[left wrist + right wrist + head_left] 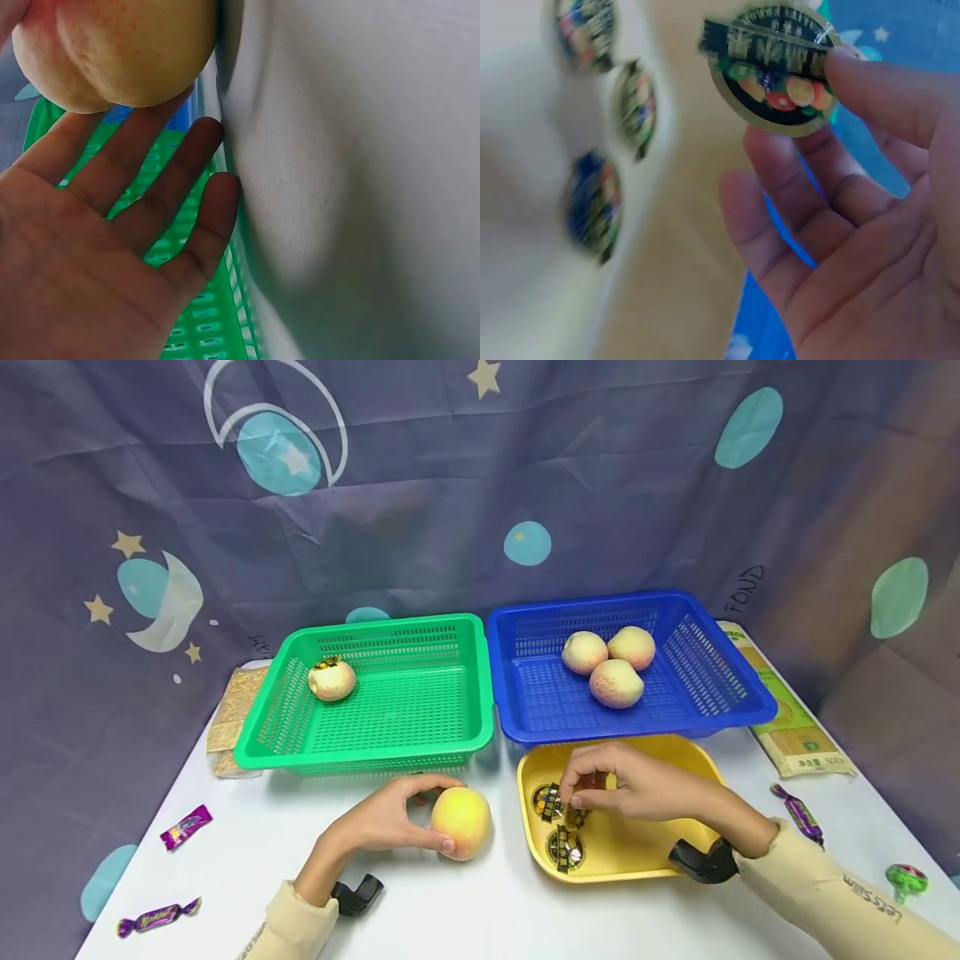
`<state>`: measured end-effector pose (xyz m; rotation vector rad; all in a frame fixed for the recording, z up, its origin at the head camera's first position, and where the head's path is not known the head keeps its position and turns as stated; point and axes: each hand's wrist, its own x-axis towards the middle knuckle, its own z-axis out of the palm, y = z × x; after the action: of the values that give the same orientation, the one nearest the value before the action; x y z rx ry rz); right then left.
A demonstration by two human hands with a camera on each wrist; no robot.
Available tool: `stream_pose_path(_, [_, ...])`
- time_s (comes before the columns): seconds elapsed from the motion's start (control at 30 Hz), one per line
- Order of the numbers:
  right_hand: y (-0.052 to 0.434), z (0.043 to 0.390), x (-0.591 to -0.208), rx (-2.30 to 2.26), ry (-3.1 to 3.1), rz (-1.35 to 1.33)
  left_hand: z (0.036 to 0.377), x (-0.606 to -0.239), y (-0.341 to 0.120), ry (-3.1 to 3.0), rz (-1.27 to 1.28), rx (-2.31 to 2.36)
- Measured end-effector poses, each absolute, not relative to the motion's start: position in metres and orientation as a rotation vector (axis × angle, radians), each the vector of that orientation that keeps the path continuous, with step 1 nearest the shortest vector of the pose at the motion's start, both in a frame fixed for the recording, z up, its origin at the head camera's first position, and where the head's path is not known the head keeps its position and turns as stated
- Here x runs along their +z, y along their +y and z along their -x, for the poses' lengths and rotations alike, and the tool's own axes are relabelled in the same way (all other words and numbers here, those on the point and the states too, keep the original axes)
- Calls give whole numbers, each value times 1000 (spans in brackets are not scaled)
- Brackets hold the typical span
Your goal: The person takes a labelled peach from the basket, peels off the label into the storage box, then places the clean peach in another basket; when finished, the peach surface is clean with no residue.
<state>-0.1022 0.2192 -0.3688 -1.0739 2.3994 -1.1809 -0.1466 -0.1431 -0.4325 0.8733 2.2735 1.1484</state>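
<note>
My left hand point(386, 817) grips a yellow peach point(462, 824) just in front of the green basket, thumb on the near side and fingers behind. In the left wrist view the peach point(120, 56) sits at the fingertips. Over the yellow tray point(637, 868), my right hand point(637, 781) pinches a round flat candy point(780, 94) in a black and gold wrapper with fruit pictures. Similar candies point(564, 850) lie at the tray's left side. Inside the green basket point(375, 758) is a pale peach point(332, 683) with a black and gold candy point(327, 662) on top.
The blue basket point(645, 724) holds three peaches point(617, 683). Purple-wrapped candies point(158, 917) lie at the left, another purple candy point(799, 815) and a green lollipop point(907, 881) at the right. Food packages point(802, 735) sit beside the baskets. A patterned curtain point(435, 485) hangs behind.
</note>
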Motion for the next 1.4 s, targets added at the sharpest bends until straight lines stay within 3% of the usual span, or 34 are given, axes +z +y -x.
stream_pose_path(0.37, [255,99,-382,-1146,2312,870,147,-431,-143,2276,-881,1125])
stream_pose_path(0.87, [262,102,-387,-1026,2118,809,148,-432,-143,2259,-870,1124])
stream_pose_path(1.4, [260,91,-376,-634,2396,858,147,-431,-144,2254,-867,1127])
